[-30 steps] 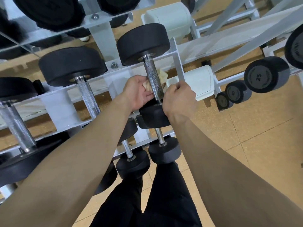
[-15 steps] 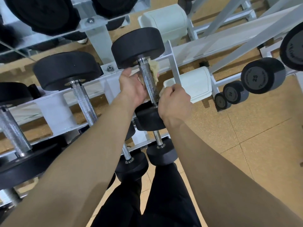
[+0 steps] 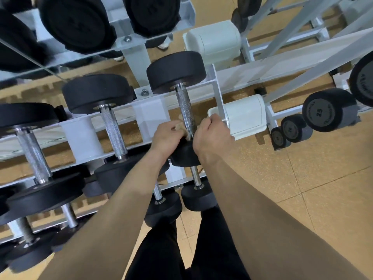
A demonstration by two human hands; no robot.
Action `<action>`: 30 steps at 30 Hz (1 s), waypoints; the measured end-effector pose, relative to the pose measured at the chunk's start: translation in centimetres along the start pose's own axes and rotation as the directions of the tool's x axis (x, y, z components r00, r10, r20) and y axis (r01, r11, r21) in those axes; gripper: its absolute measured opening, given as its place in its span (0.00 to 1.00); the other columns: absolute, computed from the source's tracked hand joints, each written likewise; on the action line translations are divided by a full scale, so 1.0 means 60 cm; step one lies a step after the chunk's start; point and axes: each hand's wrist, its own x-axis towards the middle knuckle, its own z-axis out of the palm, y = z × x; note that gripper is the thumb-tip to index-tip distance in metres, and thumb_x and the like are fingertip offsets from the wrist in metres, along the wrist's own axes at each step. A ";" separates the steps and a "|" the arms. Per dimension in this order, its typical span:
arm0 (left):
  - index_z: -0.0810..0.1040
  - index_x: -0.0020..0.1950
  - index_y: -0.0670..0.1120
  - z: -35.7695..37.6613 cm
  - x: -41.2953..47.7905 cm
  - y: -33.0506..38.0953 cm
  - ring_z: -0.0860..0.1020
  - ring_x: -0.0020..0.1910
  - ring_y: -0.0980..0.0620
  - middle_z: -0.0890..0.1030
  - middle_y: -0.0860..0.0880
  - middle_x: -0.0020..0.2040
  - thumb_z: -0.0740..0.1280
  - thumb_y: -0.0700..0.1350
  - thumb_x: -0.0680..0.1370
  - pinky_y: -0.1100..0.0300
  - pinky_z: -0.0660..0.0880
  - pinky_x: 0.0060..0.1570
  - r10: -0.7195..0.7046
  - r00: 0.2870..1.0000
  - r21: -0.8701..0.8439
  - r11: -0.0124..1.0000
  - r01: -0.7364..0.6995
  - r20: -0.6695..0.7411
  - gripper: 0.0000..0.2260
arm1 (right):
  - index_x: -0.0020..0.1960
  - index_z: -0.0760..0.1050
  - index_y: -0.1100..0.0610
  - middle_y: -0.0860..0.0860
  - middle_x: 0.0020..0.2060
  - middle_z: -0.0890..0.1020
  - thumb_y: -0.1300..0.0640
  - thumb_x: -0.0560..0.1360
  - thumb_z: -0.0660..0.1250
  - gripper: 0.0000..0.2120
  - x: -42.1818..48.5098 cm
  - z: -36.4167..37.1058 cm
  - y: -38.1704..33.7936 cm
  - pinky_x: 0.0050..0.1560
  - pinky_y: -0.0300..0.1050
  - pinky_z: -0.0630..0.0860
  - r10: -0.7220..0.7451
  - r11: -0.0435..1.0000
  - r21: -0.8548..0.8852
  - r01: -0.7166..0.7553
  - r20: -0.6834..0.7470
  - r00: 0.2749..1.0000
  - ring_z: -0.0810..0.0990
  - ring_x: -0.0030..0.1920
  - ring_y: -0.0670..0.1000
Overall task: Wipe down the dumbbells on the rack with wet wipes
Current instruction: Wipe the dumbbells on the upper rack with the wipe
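Both arms reach up from the bottom of the frame and meet at its centre. The left forearm (image 3: 113,209) rises from the lower left and the right forearm (image 3: 262,199) from the lower right, both bare. The left hand (image 3: 165,137) shows its back to the camera. Its fingers are curled round a crumpled beige wipe (image 3: 179,125), which it holds against the left side of the knurled steel handle of a black dumbbell (image 3: 185,106), at the handle's lower end just above the near head. The right hand (image 3: 212,136) sits just across the handle, also back up, with its fingers curled tight toward the bar. What they close on is hidden behind the knuckles, so I cannot tell whether they hold the wipe, the handle or nothing. The dumbbell lies across the white rack (image 3: 215,85) in the middle of the frame, its far head toward the top, next to the rack's upright end plate. Larger dumbbells (image 3: 96,91) fill the rails to the left.
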 end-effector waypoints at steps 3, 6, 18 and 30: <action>0.84 0.52 0.51 0.023 -0.026 -0.002 0.82 0.49 0.53 0.86 0.52 0.49 0.67 0.38 0.78 0.54 0.80 0.55 0.010 0.974 -0.116 0.992 -0.037 -0.228 0.10 | 0.45 0.70 0.50 0.46 0.35 0.73 0.50 0.80 0.52 0.10 -0.004 0.000 0.005 0.57 0.55 0.74 -0.012 0.996 0.092 0.013 -0.004 1.000 0.74 0.42 0.51; 0.83 0.58 0.47 0.042 -0.059 0.007 0.82 0.52 0.54 0.85 0.52 0.53 0.69 0.40 0.80 0.55 0.79 0.59 0.042 0.897 -0.152 0.981 -0.120 -0.440 0.09 | 0.56 0.76 0.50 0.48 0.52 0.80 0.49 0.79 0.52 0.16 -0.005 0.000 0.015 0.61 0.58 0.73 -0.059 0.979 0.194 0.058 0.002 0.998 0.77 0.54 0.53; 0.85 0.54 0.54 0.098 -0.101 0.075 0.78 0.59 0.59 0.82 0.52 0.59 0.67 0.42 0.80 0.66 0.72 0.61 0.097 0.942 -0.253 0.950 -0.184 -0.322 0.10 | 0.63 0.81 0.54 0.48 0.56 0.84 0.60 0.83 0.61 0.13 0.091 -0.082 0.091 0.62 0.46 0.77 -0.300 0.811 0.585 0.015 0.394 0.869 0.81 0.57 0.47; 0.76 0.47 0.50 0.141 -0.038 0.058 0.78 0.50 0.43 0.81 0.48 0.48 0.54 0.55 0.80 0.45 0.75 0.57 -0.198 0.634 -0.118 0.979 0.166 -0.748 0.14 | 0.37 0.72 0.56 0.49 0.33 0.75 0.58 0.83 0.59 0.16 0.157 0.028 -0.006 0.38 0.44 0.62 -0.400 0.875 0.431 0.221 0.387 0.831 0.71 0.35 0.50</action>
